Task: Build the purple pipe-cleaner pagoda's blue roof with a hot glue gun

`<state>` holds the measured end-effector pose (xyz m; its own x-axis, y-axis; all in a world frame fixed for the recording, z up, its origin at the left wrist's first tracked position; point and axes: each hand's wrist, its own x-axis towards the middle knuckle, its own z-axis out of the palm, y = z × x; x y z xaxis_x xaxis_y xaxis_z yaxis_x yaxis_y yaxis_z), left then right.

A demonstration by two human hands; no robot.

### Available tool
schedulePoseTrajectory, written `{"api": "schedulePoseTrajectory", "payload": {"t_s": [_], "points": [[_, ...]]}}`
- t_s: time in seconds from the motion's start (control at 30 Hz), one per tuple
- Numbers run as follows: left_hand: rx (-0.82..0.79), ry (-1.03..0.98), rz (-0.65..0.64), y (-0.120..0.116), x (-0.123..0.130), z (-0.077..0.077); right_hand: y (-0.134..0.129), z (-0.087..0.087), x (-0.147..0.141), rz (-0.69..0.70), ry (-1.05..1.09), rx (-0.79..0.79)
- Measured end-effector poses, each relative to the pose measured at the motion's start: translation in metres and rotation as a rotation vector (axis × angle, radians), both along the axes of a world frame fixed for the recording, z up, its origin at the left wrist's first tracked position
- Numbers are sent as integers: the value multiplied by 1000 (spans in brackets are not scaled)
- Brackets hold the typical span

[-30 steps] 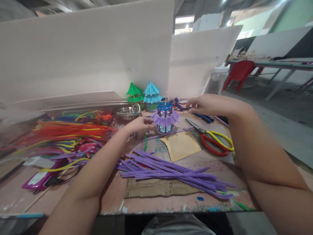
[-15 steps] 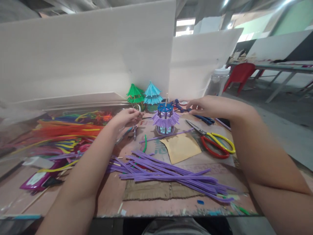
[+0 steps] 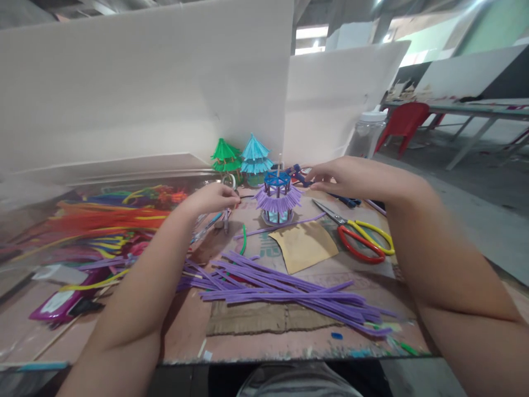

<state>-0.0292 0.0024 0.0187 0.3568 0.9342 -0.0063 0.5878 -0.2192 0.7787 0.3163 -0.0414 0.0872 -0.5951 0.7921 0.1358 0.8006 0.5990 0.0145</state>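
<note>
A small pagoda-like model (image 3: 278, 198) with a blue top frame, dark posts and a purple pipe-cleaner fringe stands upright on the table. My left hand (image 3: 212, 198) hovers to its left, fingers loosely curved and seemingly holding nothing. On the other side, my right hand (image 3: 336, 175) is open, palm down, with bent fingers near a dark blue glue gun (image 3: 303, 177). Neither hand touches the model. Below it lie a tan sandpaper-like sheet (image 3: 303, 245) and many purple pipe cleaners (image 3: 289, 289). Scissors (image 3: 366, 237) with red and yellow handles rest at the right.
Behind the model stand a green roofed model (image 3: 225, 157) and a light blue one (image 3: 255, 154), before a white board (image 3: 144, 94). Coloured pipe cleaners (image 3: 111, 215) and a purple packet (image 3: 61, 303) occupy the left. A clear jar (image 3: 367, 132) stands back right.
Both hands stay on either side of the model. My left fingers have shifted slightly, and the view has moved a little. The model remains standing in place.
</note>
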Motion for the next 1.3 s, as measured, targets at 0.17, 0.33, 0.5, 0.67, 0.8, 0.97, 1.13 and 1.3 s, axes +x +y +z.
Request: {"api": "schedulePoseTrajectory", "payload": {"t_s": [0.17,0.33,0.5,0.67,0.8,0.97,1.13,1.3], "points": [[-76,72,-32,15,18,-30,-8,4,-2,8,-12,7],[-141,6,-107,17,28,-50,-4,4,0,-4,-27,-25],[-204,-91,-194,14,33,-56,-3,4,3,-74,-62,19],[-223,-162,-169,12,41,-59,-4,5,7,-94,-56,12],[-242,-154,-147,14,39,-61,-3,5,9,-90,-57,10],[-235,-120,-72,20,10,-46,0,4,11,-68,-56,-3],[-158,-267,24,17,-17,-20,1,2,12,-56,-45,8],[-153,-547,25,5,-17,-5,2,1,9,-47,-39,-10]]}}
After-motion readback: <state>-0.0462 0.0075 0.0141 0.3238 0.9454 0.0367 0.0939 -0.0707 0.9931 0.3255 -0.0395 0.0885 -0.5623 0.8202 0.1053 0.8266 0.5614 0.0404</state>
